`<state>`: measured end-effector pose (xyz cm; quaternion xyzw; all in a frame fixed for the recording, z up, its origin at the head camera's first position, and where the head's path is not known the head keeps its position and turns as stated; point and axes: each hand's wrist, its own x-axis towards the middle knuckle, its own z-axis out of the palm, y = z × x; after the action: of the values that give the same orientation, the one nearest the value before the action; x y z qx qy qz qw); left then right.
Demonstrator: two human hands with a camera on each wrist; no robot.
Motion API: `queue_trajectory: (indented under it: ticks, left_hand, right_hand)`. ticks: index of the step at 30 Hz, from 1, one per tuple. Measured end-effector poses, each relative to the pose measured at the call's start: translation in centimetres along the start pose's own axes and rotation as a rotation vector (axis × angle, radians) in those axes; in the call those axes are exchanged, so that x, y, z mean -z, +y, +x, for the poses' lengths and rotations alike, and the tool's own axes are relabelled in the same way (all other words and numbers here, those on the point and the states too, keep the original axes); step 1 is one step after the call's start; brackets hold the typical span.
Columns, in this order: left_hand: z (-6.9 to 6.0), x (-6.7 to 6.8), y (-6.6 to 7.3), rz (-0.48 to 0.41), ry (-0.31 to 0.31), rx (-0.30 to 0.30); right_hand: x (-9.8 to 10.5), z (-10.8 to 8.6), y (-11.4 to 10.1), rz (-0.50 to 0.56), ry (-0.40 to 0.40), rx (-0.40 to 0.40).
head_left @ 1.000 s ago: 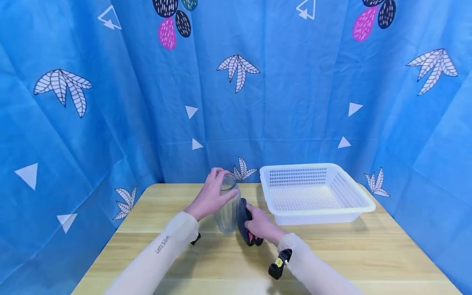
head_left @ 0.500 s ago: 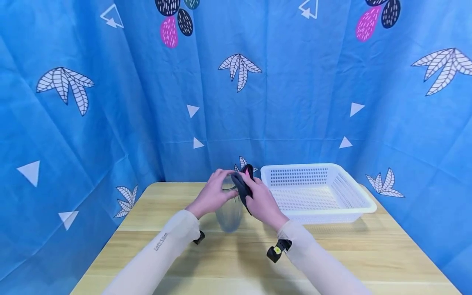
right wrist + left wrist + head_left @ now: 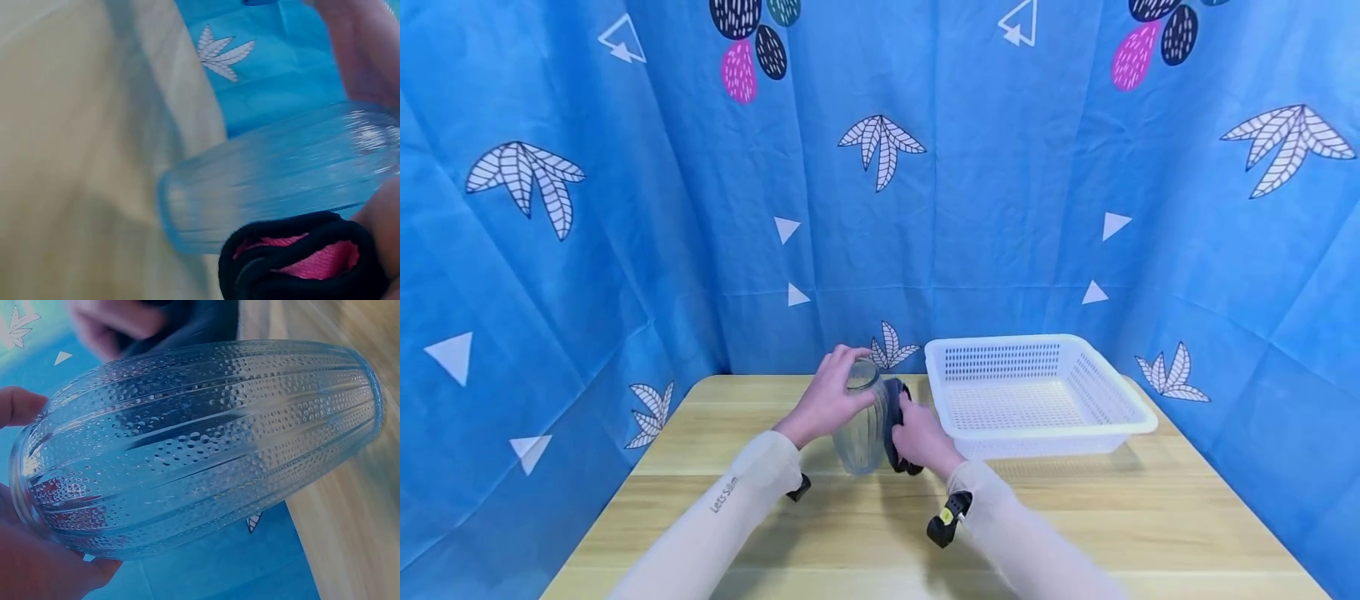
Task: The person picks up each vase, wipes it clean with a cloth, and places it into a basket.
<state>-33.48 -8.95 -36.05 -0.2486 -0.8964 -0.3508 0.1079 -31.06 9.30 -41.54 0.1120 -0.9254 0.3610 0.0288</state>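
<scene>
My left hand [image 3: 826,406] grips a clear ribbed glass vase [image 3: 859,439] around its rim, thumb on the near side. The vase is roughly upright at the middle of the table; in the left wrist view its dimpled glass [image 3: 206,444] fills the picture. My right hand [image 3: 922,437] holds a folded dark cloth [image 3: 892,421] at the vase's right side. Pink lining shows inside the folded cloth [image 3: 300,259] in the right wrist view. Whether the cloth touches the glass all along is hard to tell.
A white perforated plastic basket [image 3: 1037,433] stands to the right of the hands at the back of the wooden table [image 3: 1135,517]. A blue patterned curtain [image 3: 1000,192] hangs behind and on both sides.
My right hand raised the cloth from the vase's lower side to its rim, then brought it back down along the right side. The left hand and vase have hardly moved.
</scene>
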Motion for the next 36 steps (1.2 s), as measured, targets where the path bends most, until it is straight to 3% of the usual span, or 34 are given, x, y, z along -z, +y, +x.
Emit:
queue_trajectory:
  ticks: [6, 12, 17, 28, 32, 36]
  left_hand:
    - [0.1, -0.2, -0.3, 0.061, 0.012, -0.039]
    - [0.1, -0.3, -0.3, 0.101, 0.0, -0.05]
    - [0.1, -0.4, -0.5, 0.126, 0.005, -0.055]
    - [0.0, -0.3, -0.2, 0.118, 0.072, -0.011]
    - [-0.3, 0.1, -0.1, 0.1, 0.06, 0.03]
    - [-0.5, 0.6, 0.3, 0.044, 0.018, 0.05]
  right_hand:
    - [-2.4, -0.4, 2.6, 0.156, -0.159, -0.024]
    - [-2.6, -0.8, 3.6, 0.243, -0.161, -0.036]
    - [-1.9, -1.0, 3.2, 0.279, -0.089, -0.02]
    - [2.9, -1.3, -1.8, 0.064, 0.275, 0.204]
    - [2.7, -1.0, -2.4, -0.031, 0.284, 0.223]
    - [1.5, -0.7, -1.9, -0.055, 0.219, 0.148]
